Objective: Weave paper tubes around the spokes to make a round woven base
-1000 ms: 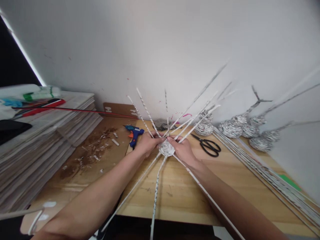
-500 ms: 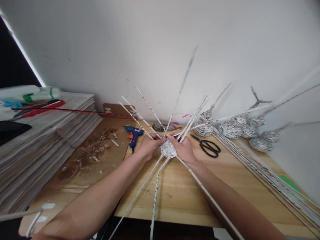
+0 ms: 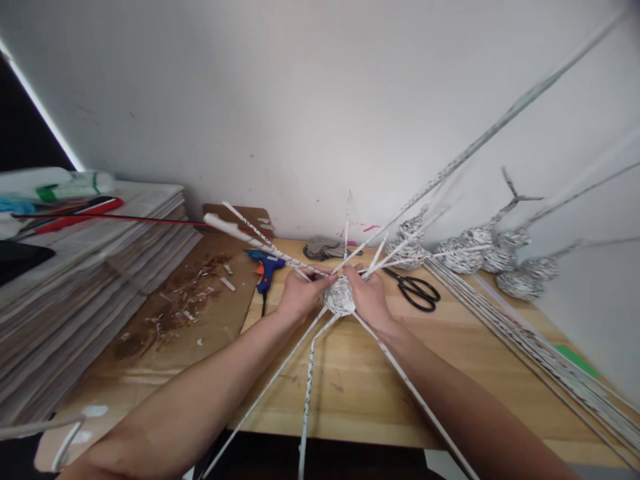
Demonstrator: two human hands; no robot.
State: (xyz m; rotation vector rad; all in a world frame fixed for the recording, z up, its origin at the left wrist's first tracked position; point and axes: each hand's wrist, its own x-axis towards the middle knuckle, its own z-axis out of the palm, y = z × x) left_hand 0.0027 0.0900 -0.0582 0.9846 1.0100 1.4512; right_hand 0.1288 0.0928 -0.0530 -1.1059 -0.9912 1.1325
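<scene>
A small round piece woven from rolled paper (image 3: 340, 297) is between my hands above the wooden table. Long paper tubes (image 3: 309, 380) radiate from it on all sides, some toward me and others toward the wall. My left hand (image 3: 301, 293) pinches its left upper edge, the thumb laid on the weave. On the opposite side my right hand (image 3: 369, 293) is closed on the upper right edge, thumb near the tube bases. One long tube (image 3: 465, 155) slants up to the right from between the hands. My curled fingers underneath are partly hidden.
Black scissors (image 3: 419, 293) lie right of my hands, a blue glue gun (image 3: 270, 269) left. Woven paper gourd shapes (image 3: 461, 255) stand along the wall. Several paper tubes (image 3: 530, 353) lie at the right. A newspaper stack (image 3: 125, 267) rises at left; a grey cloth (image 3: 325, 249) lies behind.
The long tube that stood nearly upright now leans far to the right and toward me. Tubes at the upper left have swung lower. Both hands stay on the woven piece.
</scene>
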